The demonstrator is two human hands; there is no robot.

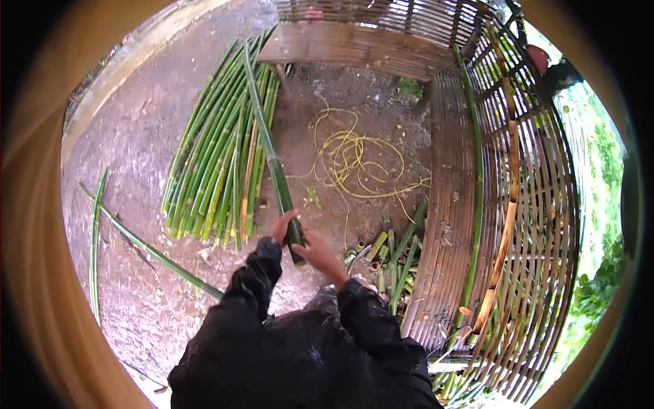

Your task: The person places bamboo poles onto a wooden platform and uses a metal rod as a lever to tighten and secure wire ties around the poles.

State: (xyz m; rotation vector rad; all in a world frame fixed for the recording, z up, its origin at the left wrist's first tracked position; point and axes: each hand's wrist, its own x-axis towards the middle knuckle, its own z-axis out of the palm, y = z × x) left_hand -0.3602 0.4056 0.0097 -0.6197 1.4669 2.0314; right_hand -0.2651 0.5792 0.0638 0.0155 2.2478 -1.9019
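Observation:
A long green bamboo pole [272, 158] slants from my hands toward the far end of a bamboo pile [216, 160]. Near the pole's close end, my left hand [280, 228] is closed round its left side. Just below it, my right hand [318, 252] grips the same pole from the right, close to the cut end. Both forearms wear dark sleeves. The pile's several green poles lie side by side on the ground, beyond and left of my hands, and the held pole passes over its right edge.
A tangled yellow hose or rope [354, 160] lies on the ground. Short bamboo offcuts [395, 262] are heaped right of my hands. A slatted bamboo bench [446, 198] with a lattice backrest [538, 204] runs along the right. Split bamboo lengths [153, 252] lie at left.

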